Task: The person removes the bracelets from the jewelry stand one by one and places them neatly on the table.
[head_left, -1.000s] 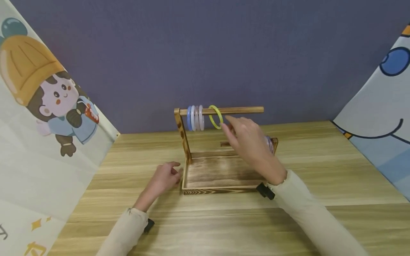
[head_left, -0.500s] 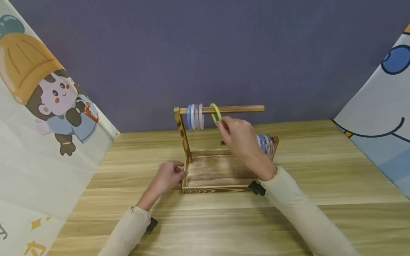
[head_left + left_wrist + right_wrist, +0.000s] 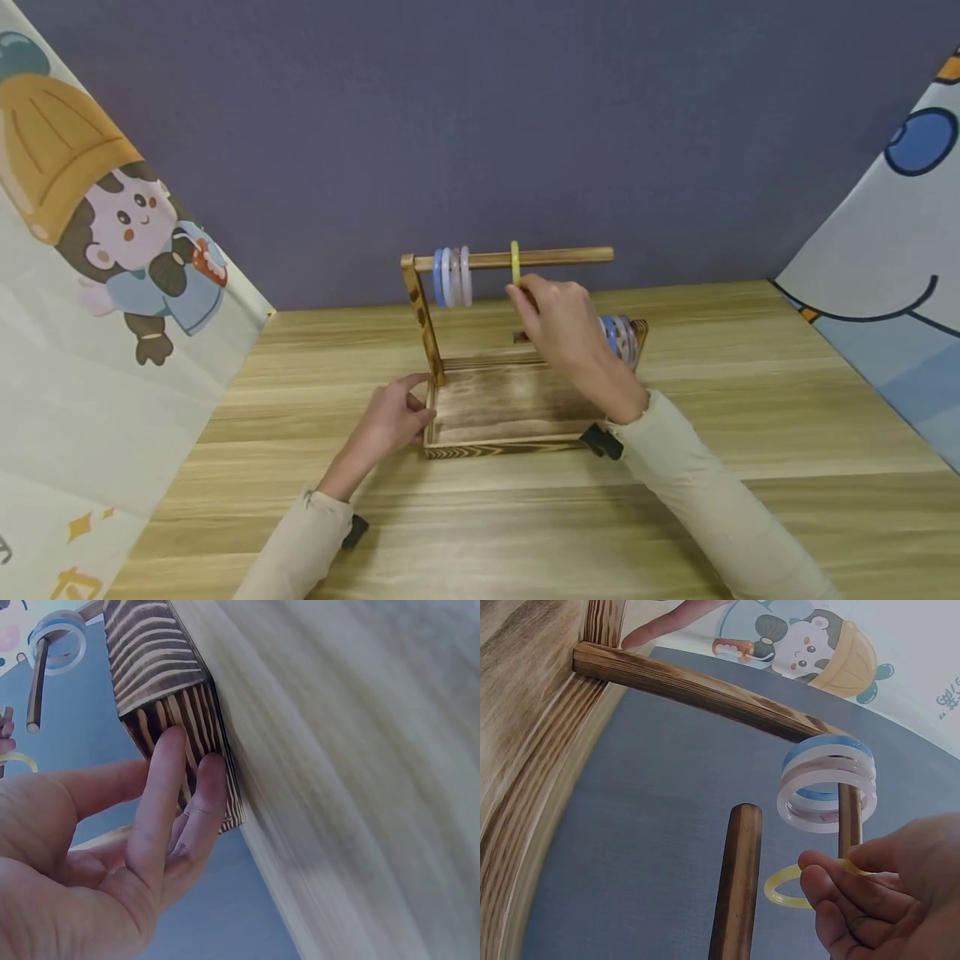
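Note:
A wooden bangle rack (image 3: 495, 451) with a tray base stands on the table. My right hand (image 3: 566, 329) pinches a yellow bangle (image 3: 515, 260) between thumb and fingers; the bangle hangs round the upper bar (image 3: 566, 255), seen edge-on in the head view. In the right wrist view, fingers cover part of the yellow bangle (image 3: 781, 889). Several blue, white and pinkish bangles (image 3: 453, 277) hang together at the bar's left end. My left hand (image 3: 386, 421) holds the tray's left wall, fingertips against its striped outer face (image 3: 191, 727) in the left wrist view.
On the lower bar (image 3: 521, 337) at the right, more bangles (image 3: 619, 337) hang by the right post, partly behind my right hand. A dark blue-grey panel (image 3: 480, 125) rises behind the table (image 3: 480, 525). Cartoon-printed sheets flank both sides.
My right hand has come to the yellow bangle, grips it and has turned it edge-on, slightly rightward along the bar. My left hand has moved right and taken hold of the tray wall.

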A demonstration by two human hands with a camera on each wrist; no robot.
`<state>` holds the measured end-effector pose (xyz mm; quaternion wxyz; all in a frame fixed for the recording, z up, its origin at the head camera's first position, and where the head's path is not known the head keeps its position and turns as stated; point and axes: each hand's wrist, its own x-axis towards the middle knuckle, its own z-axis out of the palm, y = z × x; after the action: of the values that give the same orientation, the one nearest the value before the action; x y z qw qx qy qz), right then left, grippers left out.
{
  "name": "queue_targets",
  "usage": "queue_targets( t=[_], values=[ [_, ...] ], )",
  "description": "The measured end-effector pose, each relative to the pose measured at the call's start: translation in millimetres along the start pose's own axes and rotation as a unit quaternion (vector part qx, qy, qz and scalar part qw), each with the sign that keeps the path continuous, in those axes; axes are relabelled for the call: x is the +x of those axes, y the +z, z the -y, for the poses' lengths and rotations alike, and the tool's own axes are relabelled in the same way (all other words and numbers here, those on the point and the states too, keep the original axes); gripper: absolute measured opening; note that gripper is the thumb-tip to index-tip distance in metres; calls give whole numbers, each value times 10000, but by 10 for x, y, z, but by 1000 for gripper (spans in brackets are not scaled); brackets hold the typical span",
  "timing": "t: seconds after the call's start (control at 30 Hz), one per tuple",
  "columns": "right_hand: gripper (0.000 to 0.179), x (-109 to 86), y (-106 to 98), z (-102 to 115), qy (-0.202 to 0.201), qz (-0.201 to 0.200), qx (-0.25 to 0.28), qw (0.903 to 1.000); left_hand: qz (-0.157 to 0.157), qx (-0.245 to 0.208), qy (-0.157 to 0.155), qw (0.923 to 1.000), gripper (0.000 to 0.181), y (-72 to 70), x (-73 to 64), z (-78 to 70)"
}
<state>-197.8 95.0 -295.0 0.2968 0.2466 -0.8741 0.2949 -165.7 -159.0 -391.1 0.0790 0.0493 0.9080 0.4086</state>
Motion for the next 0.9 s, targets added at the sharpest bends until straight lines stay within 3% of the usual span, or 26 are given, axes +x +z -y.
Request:
queue_targets(
  t=[0.17, 0.6, 0.9],
  values=[
    [23, -28, -22, -14, 19, 19, -34, 10000, -52, -53, 107, 9999, 57, 2, -5, 12],
    [22, -56, -136, -29, -110, 166, -210, 9996, -41, -18, 84, 10000, 49, -4, -37, 3],
    [23, -109, -195, -48, -149, 154, -337, 9992, 28, -249, -9, 9997, 47, -12, -40, 36]
  ],
)
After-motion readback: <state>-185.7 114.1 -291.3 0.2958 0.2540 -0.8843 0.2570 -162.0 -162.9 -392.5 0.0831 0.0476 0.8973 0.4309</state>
